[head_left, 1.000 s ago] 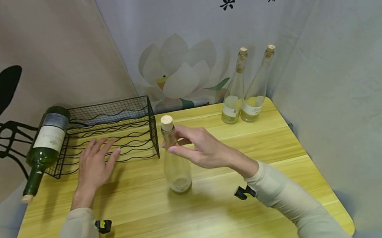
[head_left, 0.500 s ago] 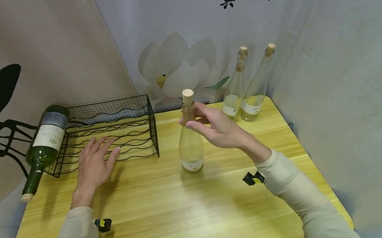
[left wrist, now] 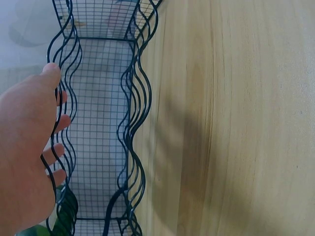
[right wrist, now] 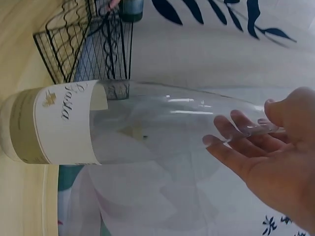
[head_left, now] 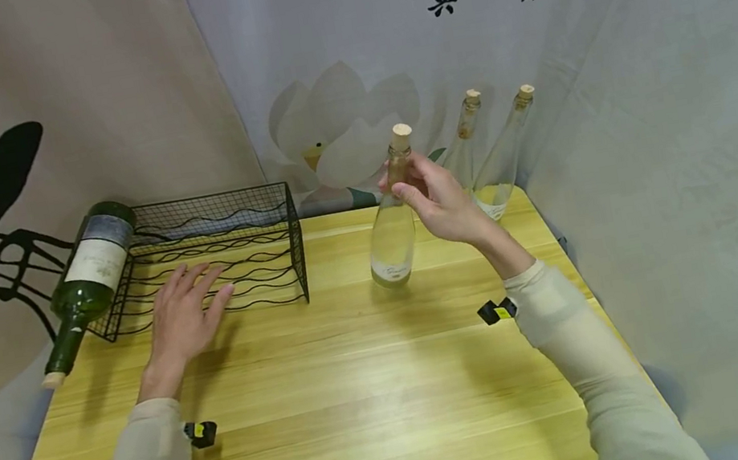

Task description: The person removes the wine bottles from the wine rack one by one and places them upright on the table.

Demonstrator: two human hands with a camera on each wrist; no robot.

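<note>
My right hand (head_left: 439, 198) grips a clear glass bottle (head_left: 391, 242) by its neck, thumb on one side and fingers on the other. The bottle leans a little, its cork (head_left: 401, 132) at the top. In the right wrist view a white label (right wrist: 69, 123) wraps its lower part. My left hand (head_left: 184, 322) rests on the front of a black wire wine rack (head_left: 300, 250). Its fingers lie over the wavy wires, as the left wrist view also shows. On the rack's left end a green corked wine bottle (head_left: 93, 268) lies tilted, neck toward the front.
Two more clear corked bottles, one at the far right (head_left: 502, 151) and one beside it (head_left: 460, 153), stand at the table's back right, partly behind my right hand. A black metal leaf decoration (head_left: 10, 168) rises at the left. Curtains hang behind the wooden table (head_left: 341, 414).
My right hand has carried the clear bottle to the right and back, toward the two standing bottles, and the bottle now leans more. The left hand has stayed on the rack.
</note>
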